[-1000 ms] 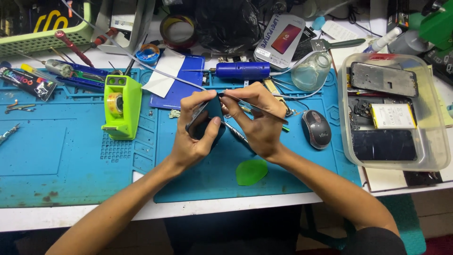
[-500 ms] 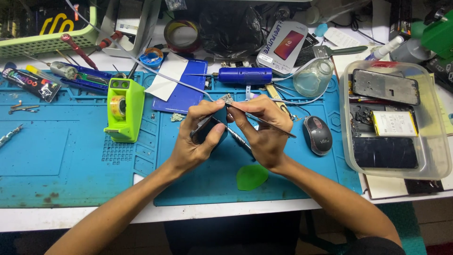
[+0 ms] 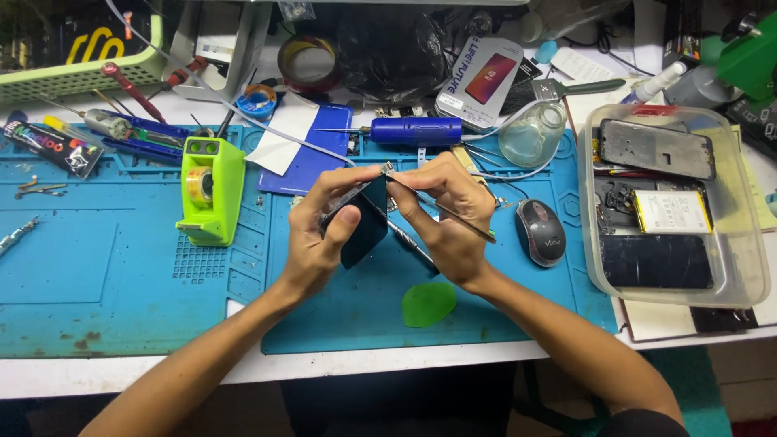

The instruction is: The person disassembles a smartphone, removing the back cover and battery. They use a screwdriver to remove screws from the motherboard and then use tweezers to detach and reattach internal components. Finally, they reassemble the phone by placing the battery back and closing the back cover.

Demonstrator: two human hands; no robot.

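The left hand (image 3: 324, 243) clasps a dark, flat phone (image 3: 364, 222) tilted above the blue work mat (image 3: 121, 283), thumb pressed on its face; the right hand (image 3: 449, 218) pinches slim metal tweezers (image 3: 441, 209) whose tips meet the phone's upper corner. Sound practice, in my judgement — brace both wrists, keep the tips shallow and level, apply light pressure only; the glossy glass is likely to chip at its edge. Nearby: a green plastic pick (image 3: 429, 303) — thin, rounded; a lime tape dispenser (image 3: 210, 190); a grey mouse (image 3: 541, 233); a clear tray (image 3: 753, 275).
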